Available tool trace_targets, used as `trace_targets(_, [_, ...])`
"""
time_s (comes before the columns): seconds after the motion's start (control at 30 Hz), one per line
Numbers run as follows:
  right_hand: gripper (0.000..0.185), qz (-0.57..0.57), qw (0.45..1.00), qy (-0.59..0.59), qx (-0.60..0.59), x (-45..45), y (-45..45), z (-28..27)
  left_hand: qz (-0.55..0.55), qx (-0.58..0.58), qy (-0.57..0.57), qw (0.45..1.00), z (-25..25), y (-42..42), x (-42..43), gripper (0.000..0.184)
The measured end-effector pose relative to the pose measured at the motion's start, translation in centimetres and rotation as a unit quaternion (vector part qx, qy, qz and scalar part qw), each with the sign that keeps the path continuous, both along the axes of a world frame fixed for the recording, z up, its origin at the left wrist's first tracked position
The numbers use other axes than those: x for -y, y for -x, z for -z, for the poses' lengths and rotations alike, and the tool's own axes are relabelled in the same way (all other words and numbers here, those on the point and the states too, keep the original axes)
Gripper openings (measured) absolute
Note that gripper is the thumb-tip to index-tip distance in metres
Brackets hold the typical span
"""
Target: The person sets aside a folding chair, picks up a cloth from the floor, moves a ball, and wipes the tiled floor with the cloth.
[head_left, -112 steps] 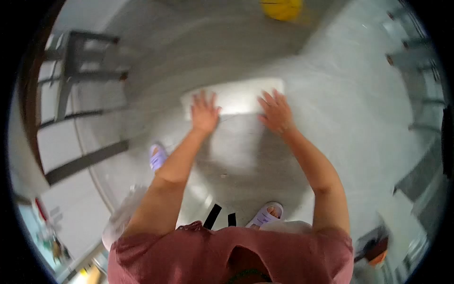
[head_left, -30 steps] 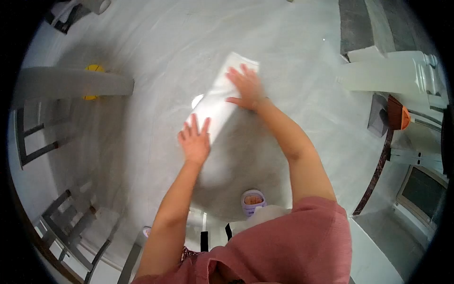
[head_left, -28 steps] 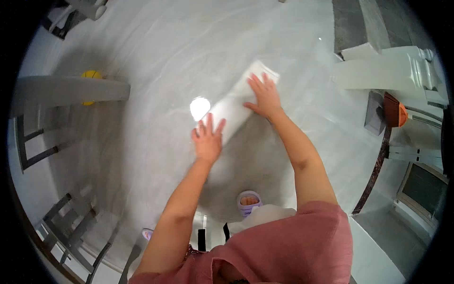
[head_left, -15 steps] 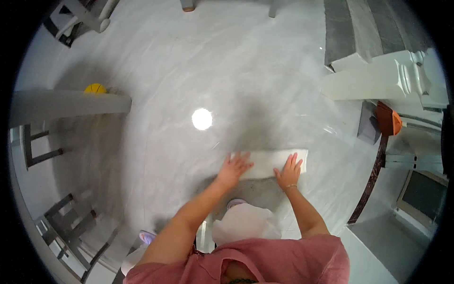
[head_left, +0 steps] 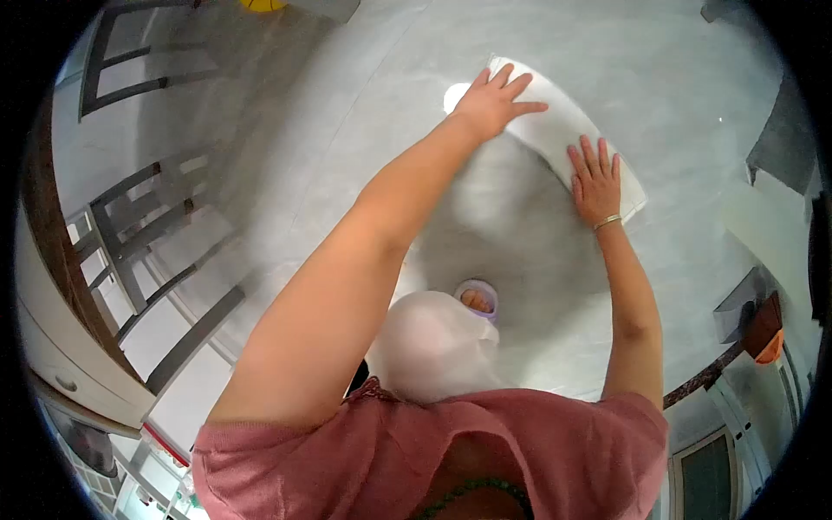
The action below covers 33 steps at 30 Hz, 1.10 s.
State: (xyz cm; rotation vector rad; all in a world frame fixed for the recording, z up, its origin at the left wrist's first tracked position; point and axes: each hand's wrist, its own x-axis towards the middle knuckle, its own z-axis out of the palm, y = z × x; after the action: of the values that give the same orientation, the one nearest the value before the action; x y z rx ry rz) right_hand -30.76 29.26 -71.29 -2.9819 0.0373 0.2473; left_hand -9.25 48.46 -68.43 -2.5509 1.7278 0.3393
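A white folded cloth [head_left: 555, 121] lies on the shiny grey floor, its long shape running diagonally and bending slightly. My left hand [head_left: 490, 106] rests flat with spread fingers on its upper left end. Nearer its lower right end, my right hand [head_left: 596, 184] presses flat with the fingers stretched out and a bracelet at the wrist. Neither hand grips the cloth. The palms and the cloth beneath them are hidden.
My foot in a lilac slipper [head_left: 477, 299] is on the floor below the cloth. Dark chair frames [head_left: 130, 234] stand at the left. A dustpan with an orange part [head_left: 769, 347] is at the right. A yellow ball [head_left: 263, 4] shows at the top edge.
Both hands and the cloth have slid forward, away from my body. The cloth has turned from nearly level to diagonal. The camera view has shifted too.
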Motion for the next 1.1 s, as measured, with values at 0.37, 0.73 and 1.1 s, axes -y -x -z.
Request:
trace_targets(0.37, [0.057, 0.017, 0.999, -0.007, -0.029, -20.9, -0.6, 0.2, -0.084, -0.030, -0.047, 0.995, -0.7, 0.6, -19.7, 0.072])
trace_targets(0.73, [0.059, -0.335, 0.931, -0.043, -0.138, -43.9, 5.8, -0.1, -0.160, -0.074, -0.201, 0.964, -2.7, 20.2, -54.5, 0.083])
trace_targets(1.1, [0.061, -0.507, 0.817, 0.067, -0.267, -48.3, -2.6, -6.3, -0.212, -0.068, -0.083, 0.971, -2.8, 19.0, -59.7, 0.065])
